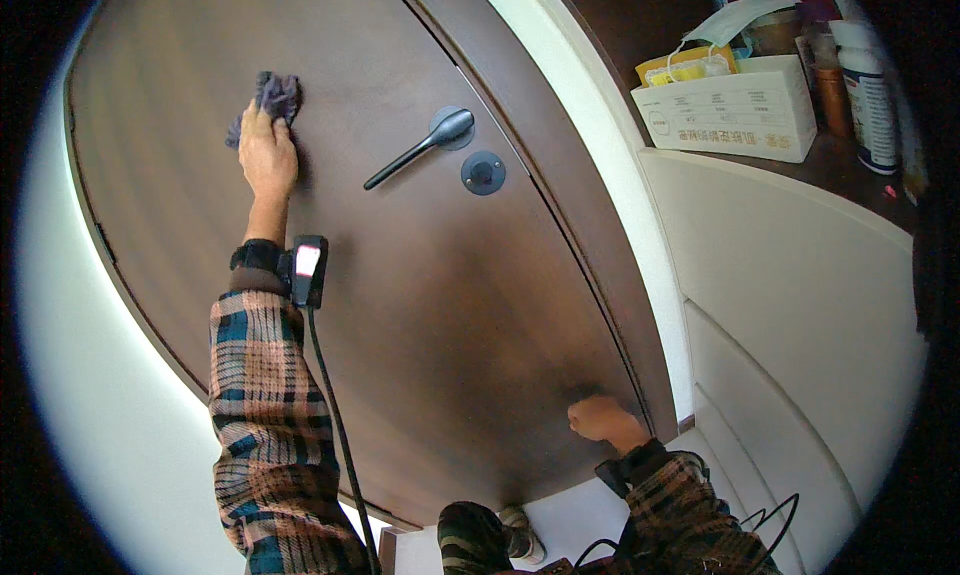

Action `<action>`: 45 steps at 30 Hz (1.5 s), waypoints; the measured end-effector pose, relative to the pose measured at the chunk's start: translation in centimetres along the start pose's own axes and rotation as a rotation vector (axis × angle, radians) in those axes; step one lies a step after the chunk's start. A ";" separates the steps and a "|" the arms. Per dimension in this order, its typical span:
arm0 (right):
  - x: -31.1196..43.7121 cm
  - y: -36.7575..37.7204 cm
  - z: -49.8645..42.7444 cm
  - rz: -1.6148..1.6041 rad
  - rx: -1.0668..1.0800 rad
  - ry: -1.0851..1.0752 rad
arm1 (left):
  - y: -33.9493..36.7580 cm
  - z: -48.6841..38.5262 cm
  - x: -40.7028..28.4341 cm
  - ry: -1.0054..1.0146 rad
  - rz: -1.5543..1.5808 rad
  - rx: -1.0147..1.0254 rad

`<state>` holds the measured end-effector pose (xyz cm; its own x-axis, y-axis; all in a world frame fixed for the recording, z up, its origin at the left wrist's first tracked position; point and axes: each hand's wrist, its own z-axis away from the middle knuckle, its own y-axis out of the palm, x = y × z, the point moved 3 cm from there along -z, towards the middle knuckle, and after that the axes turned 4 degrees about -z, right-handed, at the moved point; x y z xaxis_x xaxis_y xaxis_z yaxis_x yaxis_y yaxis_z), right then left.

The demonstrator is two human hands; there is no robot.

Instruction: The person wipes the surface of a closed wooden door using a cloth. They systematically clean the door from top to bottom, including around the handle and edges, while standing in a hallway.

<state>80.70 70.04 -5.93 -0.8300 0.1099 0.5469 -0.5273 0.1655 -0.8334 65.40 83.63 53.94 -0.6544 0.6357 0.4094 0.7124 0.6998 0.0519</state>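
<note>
A brown wooden door (pixel 360 275) fills the middle of the view, shut in its frame. My left hand (pixel 268 151) presses a bunched dark purple-grey cloth (pixel 279 95) against the door's upper left part, fingers spread over it. To the right of that hand are a dark metal lever handle (pixel 420 149) and, below it, a round thumb-turn lock plate (pixel 483 173). My right hand (pixel 600 419) is low at the right, near the door's edge, with its fingers curled; nothing shows in it. Whether it touches the door cannot be told.
At the upper right, a pale cabinet (pixel 772 222) bears a white cardboard box (pixel 727 114) with a face mask (pixel 739 18) on it, and a white bottle (pixel 868 102). A black cable (pixel 337 410) runs from the device on my left wrist. My shoe (pixel 525 534) is below.
</note>
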 end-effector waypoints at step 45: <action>-0.1 0.8 0.5 0.014 0.115 0.035 | -2.8 9.1 2.3 0.033 -0.065 -0.040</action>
<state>80.27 69.70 -6.70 -0.8318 0.1458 0.5356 -0.5345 0.0503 -0.8437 59.59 86.08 46.48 -0.6911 0.5778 0.4342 0.6788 0.7252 0.1153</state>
